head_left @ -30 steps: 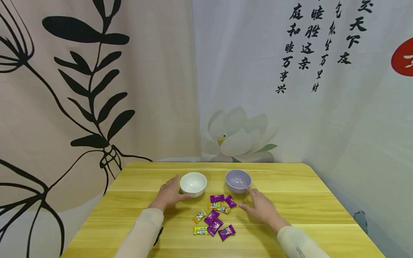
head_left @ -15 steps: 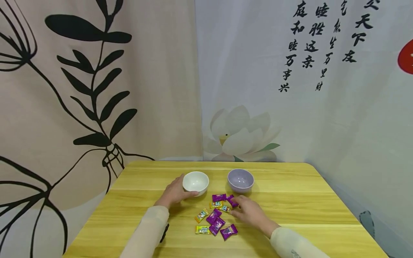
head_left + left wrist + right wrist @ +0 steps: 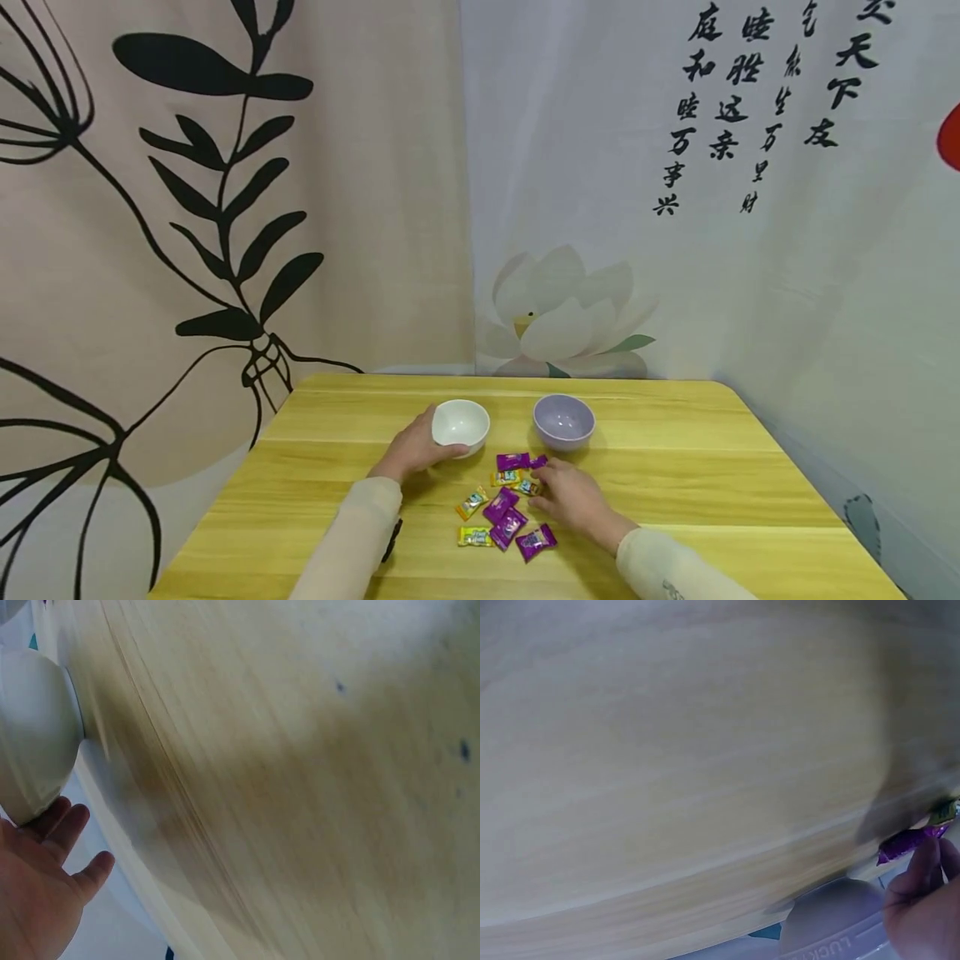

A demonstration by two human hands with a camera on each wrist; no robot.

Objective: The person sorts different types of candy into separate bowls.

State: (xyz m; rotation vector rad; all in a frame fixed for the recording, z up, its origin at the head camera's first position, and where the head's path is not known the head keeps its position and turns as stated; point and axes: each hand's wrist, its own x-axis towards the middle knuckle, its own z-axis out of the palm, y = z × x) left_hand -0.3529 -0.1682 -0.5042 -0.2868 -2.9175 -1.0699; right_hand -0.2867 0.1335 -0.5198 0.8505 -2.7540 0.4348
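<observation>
Purple-wrapped candy (image 3: 538, 461), at far-side fingertips of R hand (image 3: 576, 497), the nearer; R pinch: can't tell. L hand (image 3: 412, 447) grips white bowl (image 3: 461, 425).

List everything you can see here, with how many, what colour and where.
Table: one, yellow wood-look, under everything.
White bowl: one, white, left of the lavender bowl.
Lavender bowl: one, pale purple, on the table's far half.
Purple candies: five, purple, nearer than the bowls.
Yellow candies: four, yellow, among the purple ones.
Backdrop: beige left, pale grey right, behind the table, printed with plants, a flower and writing.
Dark item: one, black, beside the left sleeve; unclear what.
Sleeves: two, cream, near side.
Left hand: one, bare, against the white bowl.
Right hand: one, bare, at the upper-right candies; grip unclear.
</observation>
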